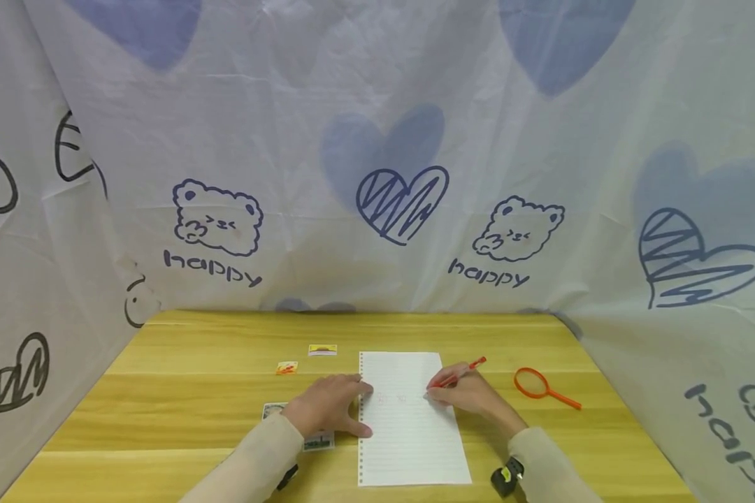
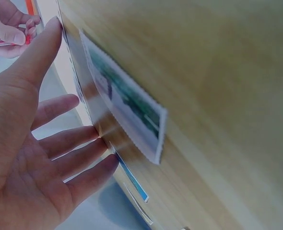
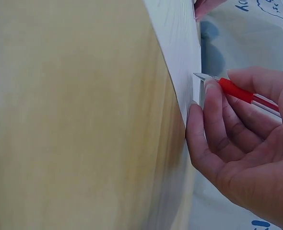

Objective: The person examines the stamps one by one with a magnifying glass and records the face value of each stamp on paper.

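A sheet of lined white paper (image 1: 412,447) with punched holes down its left side lies on the table. My left hand (image 1: 330,405) spreads its thumb and fingers, their tips at the sheet's left edge. In my right hand (image 1: 472,392) I grip a red pen (image 3: 235,90) between thumb and fingers. Its tip is at the paper, right of some faint red marks (image 1: 401,398) on one line. Partly hidden under my left forearm are stamps; the left wrist view shows a stamp (image 2: 124,103) with a green picture and toothed edges close by that hand.
Right of the paper lies an orange magnifying glass (image 1: 565,400). Two small stamps, one yellow (image 1: 323,350) and one orange (image 1: 286,367), lie beyond my left hand. A white cloth (image 1: 308,209) printed with hearts and bears hangs around the wooden table (image 1: 182,391).
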The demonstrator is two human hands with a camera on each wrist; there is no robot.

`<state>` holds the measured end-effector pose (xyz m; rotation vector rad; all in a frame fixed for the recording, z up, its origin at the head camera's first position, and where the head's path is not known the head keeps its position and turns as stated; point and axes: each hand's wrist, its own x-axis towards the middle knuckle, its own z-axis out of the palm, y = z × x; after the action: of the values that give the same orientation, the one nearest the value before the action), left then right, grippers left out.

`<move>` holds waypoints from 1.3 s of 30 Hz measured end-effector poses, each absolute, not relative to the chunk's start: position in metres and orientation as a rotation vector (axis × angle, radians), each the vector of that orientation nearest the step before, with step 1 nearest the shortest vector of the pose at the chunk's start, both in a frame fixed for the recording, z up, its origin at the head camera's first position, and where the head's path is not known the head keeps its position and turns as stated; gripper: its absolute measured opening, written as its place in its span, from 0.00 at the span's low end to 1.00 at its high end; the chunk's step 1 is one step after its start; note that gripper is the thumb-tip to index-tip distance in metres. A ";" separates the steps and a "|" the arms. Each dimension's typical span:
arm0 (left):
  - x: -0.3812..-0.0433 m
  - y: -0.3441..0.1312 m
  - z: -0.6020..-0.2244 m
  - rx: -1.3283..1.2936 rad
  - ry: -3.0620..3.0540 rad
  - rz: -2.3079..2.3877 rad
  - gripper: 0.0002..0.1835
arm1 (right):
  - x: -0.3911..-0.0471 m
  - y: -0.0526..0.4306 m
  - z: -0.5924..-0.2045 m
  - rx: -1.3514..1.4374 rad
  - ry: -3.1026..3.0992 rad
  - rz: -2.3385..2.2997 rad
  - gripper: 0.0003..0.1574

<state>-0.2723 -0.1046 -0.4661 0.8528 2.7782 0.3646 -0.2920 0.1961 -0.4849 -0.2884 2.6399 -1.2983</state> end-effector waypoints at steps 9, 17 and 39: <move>-0.272 -0.104 -0.466 0.853 2.781 0.364 0.42 | -0.293 0.195 -0.485 -0.239 2.662 -1.279 0.06; -0.272 -0.104 -0.465 0.855 2.789 0.362 0.42 | -0.293 0.198 -0.482 -0.274 2.641 -1.286 0.06; -0.269 -0.103 -0.462 0.840 2.782 0.374 0.42 | -0.295 0.217 -0.465 -0.541 2.755 -1.164 0.05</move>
<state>-0.2693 -0.1029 -0.4622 0.8405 2.7819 0.3741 -0.2948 0.2165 -0.4651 -0.5407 2.7551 -1.1638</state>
